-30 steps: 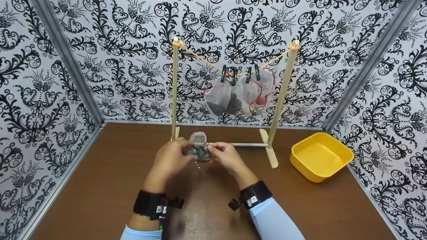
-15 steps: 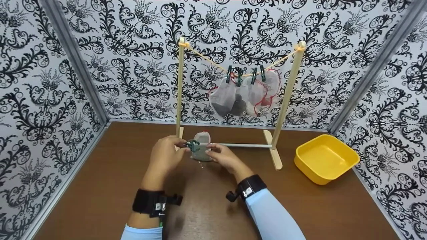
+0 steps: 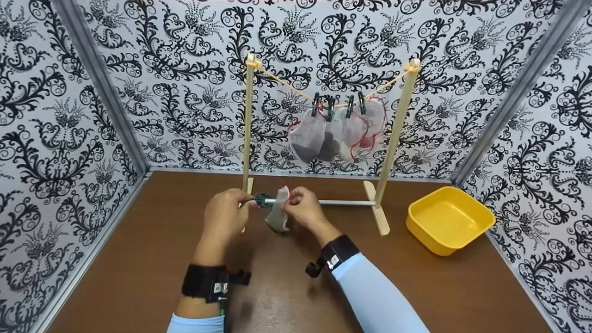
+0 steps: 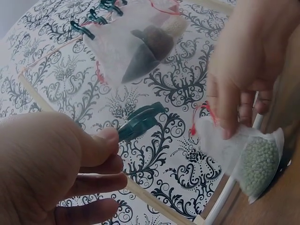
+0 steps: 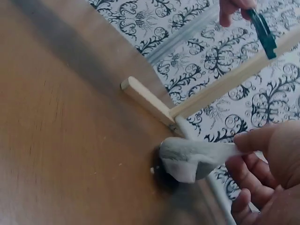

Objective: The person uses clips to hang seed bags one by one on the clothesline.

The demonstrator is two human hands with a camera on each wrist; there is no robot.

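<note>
My left hand (image 3: 224, 215) pinches a dark green spring clip (image 4: 140, 123) by its handle end, between thumb and forefinger. Just right of it, my right hand (image 3: 306, 209) holds a white mesh drawstring pouch (image 4: 260, 159) by its upper part. Small green beans or pellets fill the pouch's lower end, and a red cord (image 4: 199, 117) shows at its top. In the right wrist view the pouch (image 5: 192, 157) dangles from the thumb and fingers. Clip and pouch are apart in the left wrist view.
Behind the hands, a wooden rack (image 3: 400, 134) carries a sagging orange string (image 3: 284, 84). Several filled mesh pouches (image 3: 307, 134) hang on it from green clips (image 3: 330, 109). A white crossbar (image 3: 347, 202) joins the rack's feet. A yellow square tub (image 3: 423, 233) stands at the right.
The left hand has drawn the green clip leftward, away from the pouch. The right hand has shifted its hold to the pouch's upper part, and the pouch now hangs turned more edge-on.
</note>
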